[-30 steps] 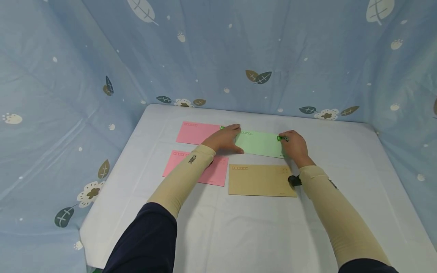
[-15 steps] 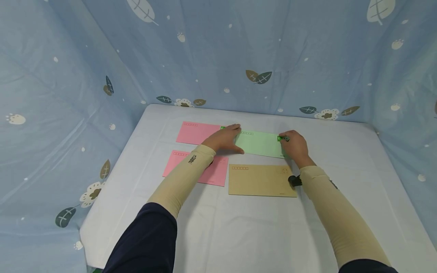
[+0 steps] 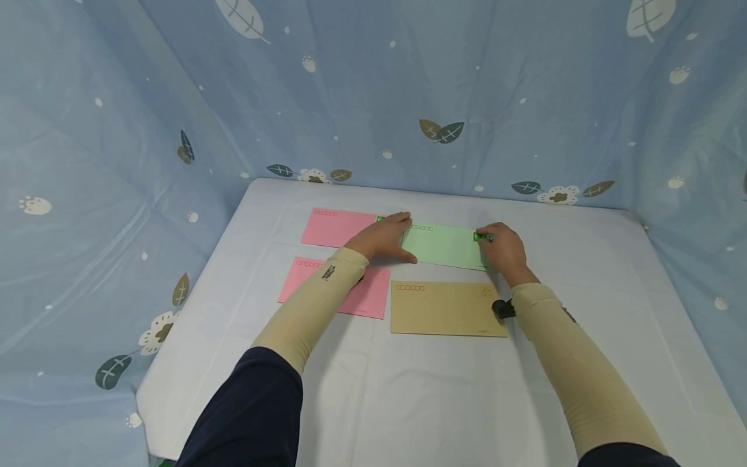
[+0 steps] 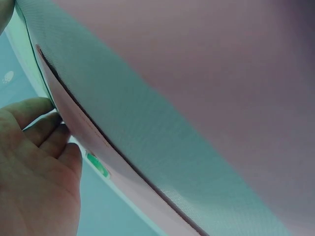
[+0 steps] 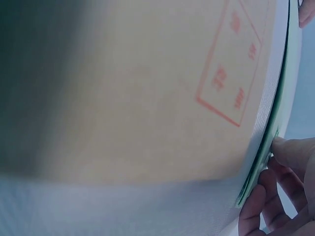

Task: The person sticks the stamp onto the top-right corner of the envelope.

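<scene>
A light green envelope (image 3: pixel 441 248) lies towards the back of the table. My left hand (image 3: pixel 382 237) rests at its left edge, fingers extended and thumb spread, over the right end of a pink envelope (image 3: pixel 338 227). The left wrist view shows my left fingertips (image 4: pixel 61 125) along the envelope edges. At the green envelope's upper right corner, my right hand (image 3: pixel 503 251) pinches a small green stamp (image 3: pixel 478 237). In the right wrist view the thumb tip (image 5: pixel 279 145) is at that stamp, the other fingers bent beside the corner.
A second pink envelope (image 3: pixel 370 295) lies partly under my left forearm. A brown envelope (image 3: pixel 446 310) lies nearest me, its right end by my right wrist. A green stamp (image 4: pixel 97 164) shows on the farther pink envelope. Blue patterned curtain (image 3: pixel 373 97) hangs round the white table (image 3: pixel 420 395).
Both hands and the envelopes stay in place. Only the curtain on the left has swayed slightly to the right.
</scene>
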`<move>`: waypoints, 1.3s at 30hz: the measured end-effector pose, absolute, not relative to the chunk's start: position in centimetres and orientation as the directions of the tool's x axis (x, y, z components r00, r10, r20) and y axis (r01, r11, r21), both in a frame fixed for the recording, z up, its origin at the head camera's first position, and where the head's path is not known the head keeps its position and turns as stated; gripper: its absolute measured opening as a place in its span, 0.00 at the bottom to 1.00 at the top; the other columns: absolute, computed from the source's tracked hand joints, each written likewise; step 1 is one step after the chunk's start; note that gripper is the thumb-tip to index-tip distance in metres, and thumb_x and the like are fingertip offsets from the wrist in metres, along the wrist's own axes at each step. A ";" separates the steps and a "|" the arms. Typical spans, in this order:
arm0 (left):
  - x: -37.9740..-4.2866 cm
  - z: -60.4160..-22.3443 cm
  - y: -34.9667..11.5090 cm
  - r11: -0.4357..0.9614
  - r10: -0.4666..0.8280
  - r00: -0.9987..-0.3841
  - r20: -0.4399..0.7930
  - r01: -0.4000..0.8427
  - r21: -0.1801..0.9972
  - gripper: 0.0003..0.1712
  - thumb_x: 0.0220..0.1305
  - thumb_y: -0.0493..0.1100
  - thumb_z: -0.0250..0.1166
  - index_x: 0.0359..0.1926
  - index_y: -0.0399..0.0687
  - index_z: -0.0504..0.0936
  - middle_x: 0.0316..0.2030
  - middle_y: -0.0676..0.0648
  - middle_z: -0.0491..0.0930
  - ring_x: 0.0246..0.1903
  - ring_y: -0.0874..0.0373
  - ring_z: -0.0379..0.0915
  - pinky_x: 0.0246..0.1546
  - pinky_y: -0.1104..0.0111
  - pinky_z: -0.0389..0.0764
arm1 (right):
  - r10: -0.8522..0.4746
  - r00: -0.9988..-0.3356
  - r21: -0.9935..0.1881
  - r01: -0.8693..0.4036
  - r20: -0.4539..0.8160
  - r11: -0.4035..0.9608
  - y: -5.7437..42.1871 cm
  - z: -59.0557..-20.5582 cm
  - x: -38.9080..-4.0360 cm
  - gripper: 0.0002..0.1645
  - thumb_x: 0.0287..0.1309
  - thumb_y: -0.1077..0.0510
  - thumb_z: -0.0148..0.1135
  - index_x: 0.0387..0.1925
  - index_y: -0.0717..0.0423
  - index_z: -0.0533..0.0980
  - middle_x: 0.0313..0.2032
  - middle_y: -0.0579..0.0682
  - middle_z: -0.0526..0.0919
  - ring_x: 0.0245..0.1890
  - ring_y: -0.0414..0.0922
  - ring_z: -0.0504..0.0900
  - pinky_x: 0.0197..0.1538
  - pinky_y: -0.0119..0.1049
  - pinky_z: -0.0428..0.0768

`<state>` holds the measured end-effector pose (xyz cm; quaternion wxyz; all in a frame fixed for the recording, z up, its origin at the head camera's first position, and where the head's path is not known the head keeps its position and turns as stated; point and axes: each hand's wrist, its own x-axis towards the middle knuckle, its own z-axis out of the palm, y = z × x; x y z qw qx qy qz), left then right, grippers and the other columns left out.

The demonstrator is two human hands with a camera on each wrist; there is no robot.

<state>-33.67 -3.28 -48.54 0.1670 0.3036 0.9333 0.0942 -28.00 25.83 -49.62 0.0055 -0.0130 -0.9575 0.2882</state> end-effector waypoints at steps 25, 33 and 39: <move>-33.1 -48.0 -3.4 0.794 0.601 -0.756 -0.260 0.531 0.294 0.64 0.56 0.71 0.71 0.80 0.43 0.52 0.81 0.46 0.45 0.80 0.54 0.38 0.77 0.61 0.50 | 0.046 -0.999 -0.549 0.026 0.022 0.835 25.8 -49.5 -26.8 0.19 0.71 0.61 0.59 0.59 0.62 0.80 0.64 0.64 0.75 0.56 0.61 0.79 0.55 0.57 0.79; -32.8 -48.7 -3.6 0.790 0.603 -0.746 -0.282 0.512 0.337 0.64 0.56 0.70 0.72 0.80 0.43 0.52 0.81 0.46 0.44 0.80 0.53 0.37 0.77 0.61 0.51 | -0.021 -1.000 -0.508 -0.020 0.005 0.861 25.6 -50.3 -26.0 0.19 0.70 0.61 0.60 0.59 0.64 0.80 0.62 0.65 0.76 0.50 0.59 0.82 0.50 0.54 0.80; -33.0 -48.1 -3.6 0.792 0.602 -0.754 -0.262 0.522 0.317 0.64 0.56 0.70 0.72 0.80 0.43 0.53 0.81 0.47 0.44 0.80 0.54 0.38 0.77 0.61 0.51 | -0.046 -0.998 -0.489 -0.066 0.052 0.870 25.5 -49.9 -26.3 0.17 0.70 0.62 0.60 0.56 0.65 0.81 0.59 0.65 0.78 0.48 0.60 0.82 0.48 0.54 0.80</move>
